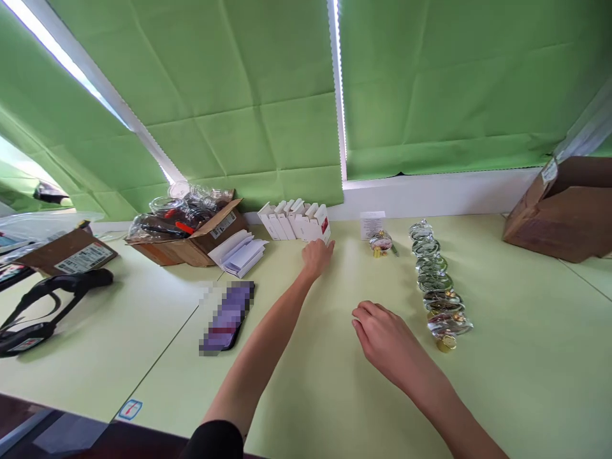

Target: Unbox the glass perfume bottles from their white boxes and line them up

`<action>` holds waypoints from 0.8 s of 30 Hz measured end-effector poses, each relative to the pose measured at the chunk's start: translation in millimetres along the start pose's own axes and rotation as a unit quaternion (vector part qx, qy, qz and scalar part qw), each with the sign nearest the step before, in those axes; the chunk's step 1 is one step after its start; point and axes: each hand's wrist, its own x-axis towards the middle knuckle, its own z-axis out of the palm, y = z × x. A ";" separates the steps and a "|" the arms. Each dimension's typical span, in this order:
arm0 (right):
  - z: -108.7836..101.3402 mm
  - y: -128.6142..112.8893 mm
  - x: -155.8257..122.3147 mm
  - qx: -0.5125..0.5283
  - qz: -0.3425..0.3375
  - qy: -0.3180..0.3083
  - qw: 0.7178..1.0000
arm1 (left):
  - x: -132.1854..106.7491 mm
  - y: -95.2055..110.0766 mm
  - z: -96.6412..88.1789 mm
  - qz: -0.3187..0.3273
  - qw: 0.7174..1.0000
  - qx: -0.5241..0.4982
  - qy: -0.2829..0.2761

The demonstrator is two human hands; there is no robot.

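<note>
Step in hand: We judged the work to be at the reach stage, a box being picked from the row of white boxes (295, 221) standing near the far edge of the table (335, 395).
Left hand (316, 258): It was stretched far forward, fingers loosely curled and partly open, fingertips touching the nearest box of the row, the one with a red mark (323, 228). We saw no closed grip on it.
Right hand (385, 341): It lay palm down near the middle of the table, fingers relaxed and slightly bent, holding nothing. It was near, but apart from, the line of clear glass bottles (437, 287).
Bottles: The line ran from the far edge toward the near edge; the closest bottle showed a gold cap (446, 344). One single bottle (381, 242) stood apart, before a small white card (371, 224).
Next move, as we judged: Fingers must close around the end box without toppling its neighbours.
Surroundings: An open cardboard box (191, 239) and a pile of leaflets (239, 252) sat toward the far left; a phone (228, 317) lay left of the left forearm.
</note>
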 end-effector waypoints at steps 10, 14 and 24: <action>3.4 -0.2 2.0 0.010 -0.011 0.025 1.000 | 27.8 87.1 -23.1 0.280 0.958 -0.053 -0.006; 1.2 1.0 3.9 0.001 0.000 0.026 1.000 | 41.3 98.9 -17.6 0.271 0.961 -0.053 -0.018; 2.9 0.1 1.2 0.000 -0.011 0.010 1.000 | 7.6 78.2 -24.6 0.139 0.988 -0.027 0.060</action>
